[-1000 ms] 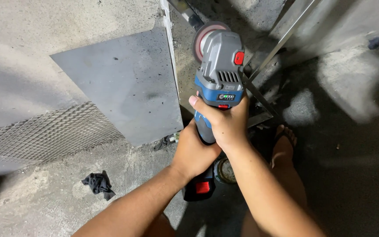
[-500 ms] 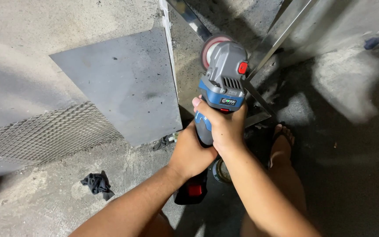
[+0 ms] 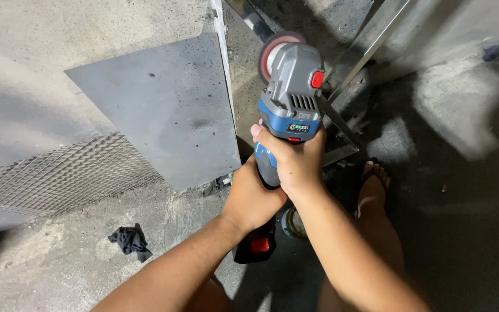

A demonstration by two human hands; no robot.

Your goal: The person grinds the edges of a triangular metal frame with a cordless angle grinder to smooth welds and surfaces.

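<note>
Both my hands hold a cordless angle grinder (image 3: 291, 92), grey and blue with a red button and a red-rimmed disc at its far end. My right hand (image 3: 293, 159) wraps the body just behind the grey head. Lower down, my left hand (image 3: 252, 199) grips the handle above the black battery pack (image 3: 256, 245). The disc hovers over a metal frame strip (image 3: 342, 124) lying on the floor. A flat grey metal sheet (image 3: 163, 110) lies to the left of the grinder.
Expanded metal mesh (image 3: 59, 176) lies at the left edge. A dark rag (image 3: 128, 240) sits on the concrete floor. My sandalled foot (image 3: 373, 185) rests right of the grinder. Shiny metal bars (image 3: 376, 34) slant at the top right.
The grinder and both hands shifted slightly to the right and away from me, bringing the disc nearer the metal strip.
</note>
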